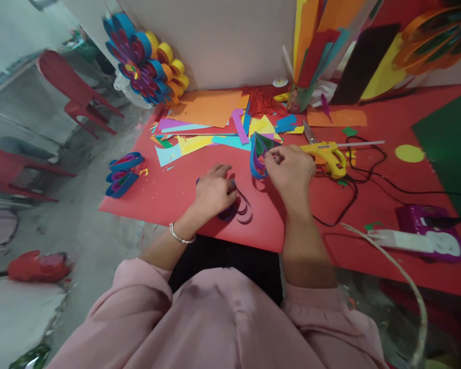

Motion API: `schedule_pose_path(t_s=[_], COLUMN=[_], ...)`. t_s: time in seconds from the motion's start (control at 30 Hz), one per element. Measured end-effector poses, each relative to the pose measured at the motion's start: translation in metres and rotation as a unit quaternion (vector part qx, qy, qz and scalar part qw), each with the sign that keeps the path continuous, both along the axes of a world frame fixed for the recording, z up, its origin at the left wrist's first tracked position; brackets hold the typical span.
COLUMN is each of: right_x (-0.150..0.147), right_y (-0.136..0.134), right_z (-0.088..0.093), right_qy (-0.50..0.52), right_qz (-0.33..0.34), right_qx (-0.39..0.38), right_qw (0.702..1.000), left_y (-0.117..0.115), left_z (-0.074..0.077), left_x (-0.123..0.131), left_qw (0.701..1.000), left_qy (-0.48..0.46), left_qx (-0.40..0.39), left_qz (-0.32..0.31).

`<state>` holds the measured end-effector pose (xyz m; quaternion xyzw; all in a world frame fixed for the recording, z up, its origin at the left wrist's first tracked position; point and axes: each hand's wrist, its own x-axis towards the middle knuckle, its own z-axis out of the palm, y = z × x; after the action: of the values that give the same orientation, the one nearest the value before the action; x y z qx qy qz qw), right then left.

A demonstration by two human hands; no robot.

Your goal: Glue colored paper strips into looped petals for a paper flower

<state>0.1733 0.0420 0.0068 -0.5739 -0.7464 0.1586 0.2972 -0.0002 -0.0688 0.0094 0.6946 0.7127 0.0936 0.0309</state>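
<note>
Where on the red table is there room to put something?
Between the left hand and the blue paper loops, apart from tiny bits. Another patch: between the orange strip and the green sheet. Paper scraps crowd the back; it's tight around the glue gun.

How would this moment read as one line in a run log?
left hand: over dark paper loops | right hand: holding blue-edged paper petal | glue gun: on red tabletop

Blu/grn/purp paper petal (258,147), yel glue gun (335,160), red tbl (169,189)
</note>
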Motion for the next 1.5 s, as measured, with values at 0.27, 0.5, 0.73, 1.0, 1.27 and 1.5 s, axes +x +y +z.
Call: schedule_pose_path(t_s=[0.27, 0.5, 0.73, 1.0, 1.27, 1.5], right_x=[-0.002, 0.014, 0.011, 0.011, 0.026, 0.049], right_y=[-0.008, -0.069, -0.114, -0.139, -0.146, -0.137], right_z=[0.008, 0.024, -0.017, -0.024, -0.018, -0.03], right_qy=[-0.043, -0.027, 0.169, 0.189, 0.19, 0.207], right_qz=[0.05, 0.036, 0.006, 0.035, 0.116, 0.111], right_qx=[-0.062, -0.028, 0.109, 0.138, 0.124, 0.071], right_qw=[0.996, 0.999, 0.98, 0.972, 0.967, 0.969], left_y=[-0.011, -0.016, -0.06, -0.079, -0.087, -0.099], left_z=[-0.001, -0.009, 0.006, -0.022, -0.03, -0.035], left_x=[-0.025, -0.026, 0.01, 0.062, 0.049, 0.039], left_qw=[0.999, 0.996, 0.935, 0.766, 0.744, 0.707], left_qy=[0.038, -0.042, -0.287, -0.629, -0.645, -0.676], left_qx=[0.012, 0.077, 0.199, 0.1, 0.052, 0.025], left_qz=[0.019, 0.028, 0.061, 0.09, 0.163, 0.204])
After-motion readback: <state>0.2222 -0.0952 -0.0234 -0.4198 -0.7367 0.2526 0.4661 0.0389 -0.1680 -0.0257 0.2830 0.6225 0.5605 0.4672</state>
